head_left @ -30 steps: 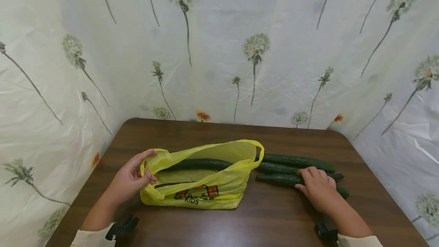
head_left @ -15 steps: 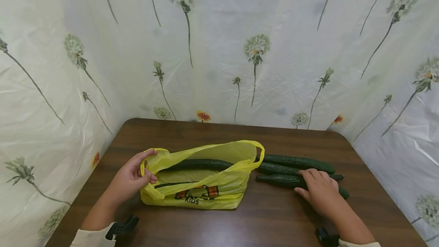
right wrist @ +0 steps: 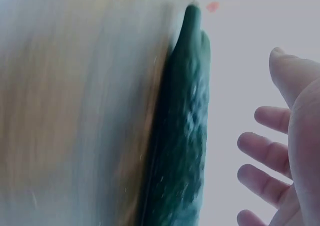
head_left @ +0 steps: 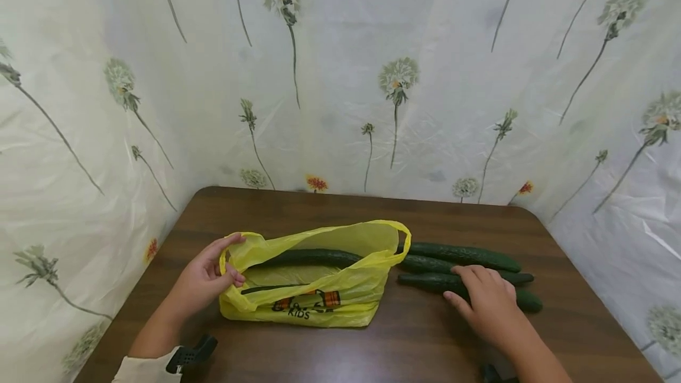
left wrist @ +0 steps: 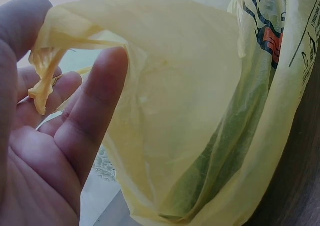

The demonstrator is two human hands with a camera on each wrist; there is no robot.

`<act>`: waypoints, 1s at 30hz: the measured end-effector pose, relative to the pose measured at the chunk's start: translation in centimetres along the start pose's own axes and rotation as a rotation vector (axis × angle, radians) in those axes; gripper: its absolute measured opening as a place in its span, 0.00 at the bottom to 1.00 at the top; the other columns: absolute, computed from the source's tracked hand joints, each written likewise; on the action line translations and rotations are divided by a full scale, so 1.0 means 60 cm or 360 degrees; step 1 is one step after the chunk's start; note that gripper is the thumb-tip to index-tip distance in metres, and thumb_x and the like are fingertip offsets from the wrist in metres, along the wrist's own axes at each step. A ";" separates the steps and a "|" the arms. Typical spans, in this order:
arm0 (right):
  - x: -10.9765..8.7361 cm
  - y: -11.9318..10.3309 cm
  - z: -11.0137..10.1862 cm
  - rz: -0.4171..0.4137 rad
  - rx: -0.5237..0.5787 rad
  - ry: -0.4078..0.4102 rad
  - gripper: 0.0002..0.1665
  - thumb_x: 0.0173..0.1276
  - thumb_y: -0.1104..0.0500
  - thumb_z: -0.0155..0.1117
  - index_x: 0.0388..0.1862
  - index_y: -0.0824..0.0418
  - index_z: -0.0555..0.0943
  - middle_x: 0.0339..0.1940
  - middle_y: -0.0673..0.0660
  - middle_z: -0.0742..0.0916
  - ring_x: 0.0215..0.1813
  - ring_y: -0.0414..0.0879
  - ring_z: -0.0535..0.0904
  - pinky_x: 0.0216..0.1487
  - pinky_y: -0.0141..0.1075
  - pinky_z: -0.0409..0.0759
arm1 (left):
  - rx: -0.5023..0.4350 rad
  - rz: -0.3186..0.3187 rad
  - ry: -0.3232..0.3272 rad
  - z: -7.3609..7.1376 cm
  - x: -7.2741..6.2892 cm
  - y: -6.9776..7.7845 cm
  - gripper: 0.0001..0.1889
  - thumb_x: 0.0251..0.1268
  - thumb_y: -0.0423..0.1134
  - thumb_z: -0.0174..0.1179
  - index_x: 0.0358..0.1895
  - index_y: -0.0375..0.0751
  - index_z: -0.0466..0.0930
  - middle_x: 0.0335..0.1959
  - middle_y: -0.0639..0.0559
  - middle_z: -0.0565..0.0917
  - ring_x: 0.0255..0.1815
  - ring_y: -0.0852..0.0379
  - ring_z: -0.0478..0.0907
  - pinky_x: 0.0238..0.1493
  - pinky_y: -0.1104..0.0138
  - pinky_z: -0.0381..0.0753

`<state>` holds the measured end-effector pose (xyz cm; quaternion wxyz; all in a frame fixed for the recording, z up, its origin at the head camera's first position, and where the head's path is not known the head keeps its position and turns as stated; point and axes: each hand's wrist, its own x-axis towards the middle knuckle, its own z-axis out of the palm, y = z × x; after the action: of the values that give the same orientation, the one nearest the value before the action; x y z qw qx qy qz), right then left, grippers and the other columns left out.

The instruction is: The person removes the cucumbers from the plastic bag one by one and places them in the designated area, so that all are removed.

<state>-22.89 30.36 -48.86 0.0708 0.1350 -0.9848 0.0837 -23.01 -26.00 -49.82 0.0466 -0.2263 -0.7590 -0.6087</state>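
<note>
A yellow plastic bag (head_left: 340,306) lies on its side with its mouth spread. My left hand (head_left: 204,273) holds its left end; in the left wrist view the bag's handle (left wrist: 46,85) hangs between the thumb and fingers. Inside lies a dark green cucumber (head_left: 314,257), and another dark green edge shows behind the front wall. To the right, three cucumbers lie side by side: the back cucumber (head_left: 468,255), the middle cucumber (head_left: 425,263) and the front cucumber (head_left: 428,282). Over them is my right hand (head_left: 486,300), its fingers spread apart from the nearest cucumber (right wrist: 182,126) in the right wrist view.
Everything lies on a dark brown wooden table (head_left: 319,359) with rounded far corners. A pale sheet with dandelion prints (head_left: 340,75) hangs behind it and along both sides. Near the left cuff a black wrist device (head_left: 191,354) sticks out.
My right hand has moved slightly left over the cucumbers, uncovering more of their right ends. The left hand and the bag have stayed in place.
</note>
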 end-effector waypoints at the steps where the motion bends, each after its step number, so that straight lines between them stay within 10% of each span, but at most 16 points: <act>1: -0.003 -0.006 -0.001 -0.0016 0.0005 0.0014 0.34 0.72 0.38 0.68 0.68 0.57 0.79 0.62 0.61 0.82 0.63 0.66 0.76 0.50 0.68 0.75 | -0.0007 0.0000 -0.0005 0.001 -0.001 -0.001 0.34 0.73 0.18 0.53 0.80 0.34 0.61 0.75 0.34 0.63 0.37 0.43 0.88 0.42 0.62 0.92; 30: 0.009 -0.205 -0.025 -0.0475 0.0331 0.0159 0.28 0.72 0.46 0.72 0.67 0.53 0.80 0.58 0.46 0.85 0.62 0.44 0.79 0.62 0.51 0.83 | 0.0018 0.0064 0.0006 -0.002 0.002 0.001 0.34 0.71 0.16 0.54 0.79 0.32 0.62 0.73 0.33 0.65 0.35 0.46 0.88 0.40 0.61 0.92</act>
<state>-19.81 18.82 -45.55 0.1169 0.2818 -0.9351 0.1804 -23.11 -26.09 -49.72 0.0615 -0.2402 -0.7577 -0.6037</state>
